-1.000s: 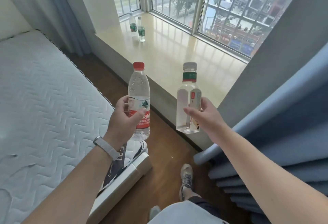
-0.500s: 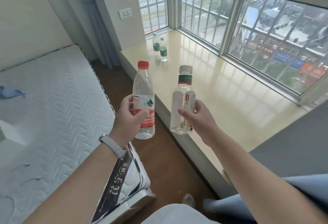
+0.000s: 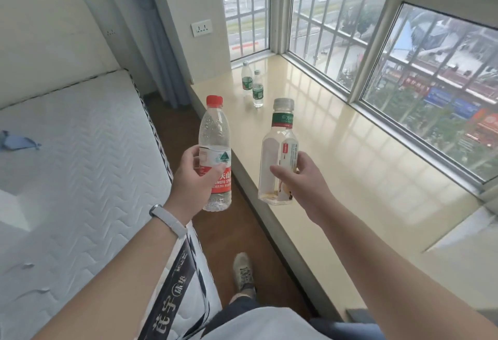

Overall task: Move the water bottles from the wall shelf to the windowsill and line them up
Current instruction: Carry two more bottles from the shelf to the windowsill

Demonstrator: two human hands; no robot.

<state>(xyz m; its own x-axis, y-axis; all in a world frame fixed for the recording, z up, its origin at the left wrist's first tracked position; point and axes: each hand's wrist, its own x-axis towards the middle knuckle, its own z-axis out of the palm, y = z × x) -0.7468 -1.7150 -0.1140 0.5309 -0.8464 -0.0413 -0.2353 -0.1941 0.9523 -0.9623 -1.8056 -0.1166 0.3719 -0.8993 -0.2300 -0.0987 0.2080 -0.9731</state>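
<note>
My left hand (image 3: 195,178) grips a clear bottle with a red cap and red label (image 3: 215,135), held upright over the floor strip beside the bed. My right hand (image 3: 301,180) grips a squarer clear bottle with a grey cap and green neck band (image 3: 279,140), held above the near edge of the cream windowsill (image 3: 363,167). Two small green-labelled bottles (image 3: 252,86) stand close together at the sill's far left end, near the wall. The wall shelf is not in view.
A white quilted mattress (image 3: 80,164) lies to the left, leaving a narrow wooden floor strip (image 3: 229,232) between it and the sill. Barred windows (image 3: 377,51) run behind the sill. A blue curtain (image 3: 159,51) hangs in the far corner. My shoe (image 3: 244,269) is on the floor.
The view has swung left and moved forward along the sill. Both hands still hold their bottles at the same height; the two standing bottles now look nearer.
</note>
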